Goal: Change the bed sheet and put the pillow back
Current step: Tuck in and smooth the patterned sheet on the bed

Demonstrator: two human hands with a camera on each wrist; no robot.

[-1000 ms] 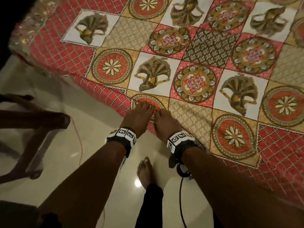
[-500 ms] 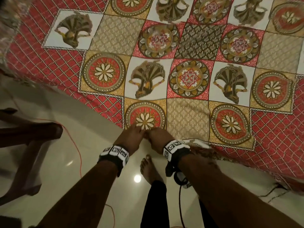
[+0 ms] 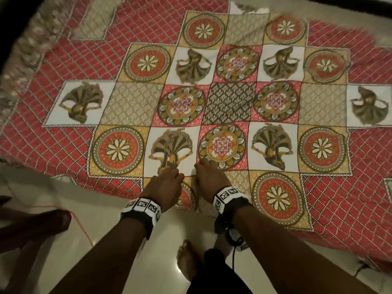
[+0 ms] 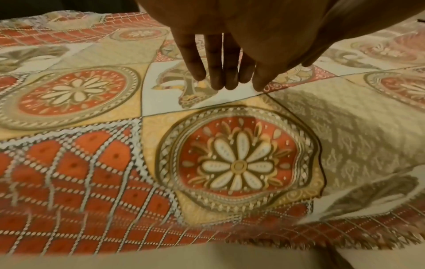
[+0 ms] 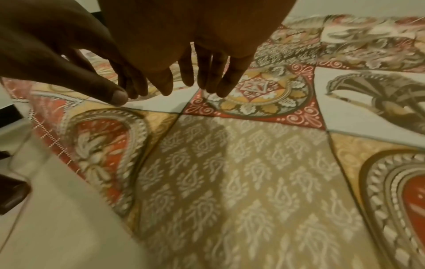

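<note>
Two hands, left hand [image 3: 164, 184] and right hand [image 3: 209, 179], fingers [image 4: 216, 72] straight, press flat on sheet [image 3: 231, 102] near edge. Sheet spread; smoothing, pillow remain.

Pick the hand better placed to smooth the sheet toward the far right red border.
Right. The right hand lies flat on the sheet, nearer that side; the left hand would probably have to cross over it.

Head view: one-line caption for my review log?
Left hand and right hand press flat on the patterned bed sheet.
</note>
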